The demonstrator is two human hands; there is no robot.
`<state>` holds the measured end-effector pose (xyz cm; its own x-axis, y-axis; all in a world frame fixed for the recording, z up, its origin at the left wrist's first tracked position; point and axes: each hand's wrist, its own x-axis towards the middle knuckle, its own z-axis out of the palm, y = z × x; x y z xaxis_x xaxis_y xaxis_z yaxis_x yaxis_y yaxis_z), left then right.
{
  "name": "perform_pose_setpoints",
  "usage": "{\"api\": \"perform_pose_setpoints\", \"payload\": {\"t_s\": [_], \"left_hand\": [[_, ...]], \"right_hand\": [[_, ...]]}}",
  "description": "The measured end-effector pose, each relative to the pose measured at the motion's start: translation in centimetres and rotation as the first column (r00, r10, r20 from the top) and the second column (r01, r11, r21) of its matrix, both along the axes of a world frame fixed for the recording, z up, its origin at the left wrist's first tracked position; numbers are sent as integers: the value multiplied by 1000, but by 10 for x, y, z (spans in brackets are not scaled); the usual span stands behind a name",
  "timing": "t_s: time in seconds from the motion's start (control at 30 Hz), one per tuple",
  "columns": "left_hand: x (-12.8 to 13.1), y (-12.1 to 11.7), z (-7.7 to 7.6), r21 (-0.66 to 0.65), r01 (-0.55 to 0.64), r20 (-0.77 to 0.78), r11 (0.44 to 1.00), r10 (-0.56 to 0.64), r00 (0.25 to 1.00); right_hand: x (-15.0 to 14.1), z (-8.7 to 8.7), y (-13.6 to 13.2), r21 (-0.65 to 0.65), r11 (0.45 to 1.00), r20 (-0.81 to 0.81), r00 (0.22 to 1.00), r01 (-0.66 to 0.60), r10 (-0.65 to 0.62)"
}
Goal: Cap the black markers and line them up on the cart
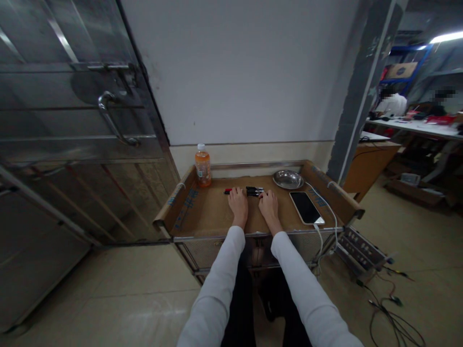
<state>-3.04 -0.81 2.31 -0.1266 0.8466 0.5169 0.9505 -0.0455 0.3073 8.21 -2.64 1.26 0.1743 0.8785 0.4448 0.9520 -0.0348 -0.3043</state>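
Both my hands are on the cardboard-lined top of a cart. My left hand has its fingers curled down over a red and black pen, whose end sticks out on the left. Between the hands lie several black pens with clear parts, side by side and pointing left to right. My right hand is closed at the right end of these pens, thumb and fingertips against them. The fingers partly hide what each hand grips.
A bottle of orange drink stands at the back left. A round metal dish and a phone with a white cable are on the right. Raised cardboard sides edge the top. Cables lie on the floor; people sit far right.
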Motion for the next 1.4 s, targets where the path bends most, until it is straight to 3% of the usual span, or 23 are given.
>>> {"api": "perform_pose_setpoints", "payload": {"t_s": [0.23,0.57,0.63,0.7,0.8,0.87,1.1,1.27,1.4], "left_hand": [[-3,2,-5,-52,-63,18,997,64,998],[-4,0,-1,1,-85,170,996,83,982],[-3,0,-1,-4,-8,178,1000,8,984],[-1,1,0,2,170,179,985,-168,969],[1,1,-1,57,444,205,894,-445,872],[2,2,-3,105,523,281,846,-530,800],[1,5,-4,344,397,518,851,-525,676],[0,6,-4,391,379,541,839,-542,642],[-2,7,-6,385,321,557,865,-495,667]], "right_hand": [[0,3,-2,5,1000,-14,1000,-17,17],[1,-3,2,78,993,-78,992,-92,99],[1,-4,4,113,986,-93,986,-125,136],[1,-4,6,157,974,-108,977,-164,182],[2,-4,8,183,958,-118,963,-220,244],[3,-5,9,168,957,-106,961,-235,255],[4,-11,13,149,963,-90,966,-226,240],[0,-11,13,172,935,-156,928,-311,338],[0,-11,14,165,926,-197,909,-340,368]]}}
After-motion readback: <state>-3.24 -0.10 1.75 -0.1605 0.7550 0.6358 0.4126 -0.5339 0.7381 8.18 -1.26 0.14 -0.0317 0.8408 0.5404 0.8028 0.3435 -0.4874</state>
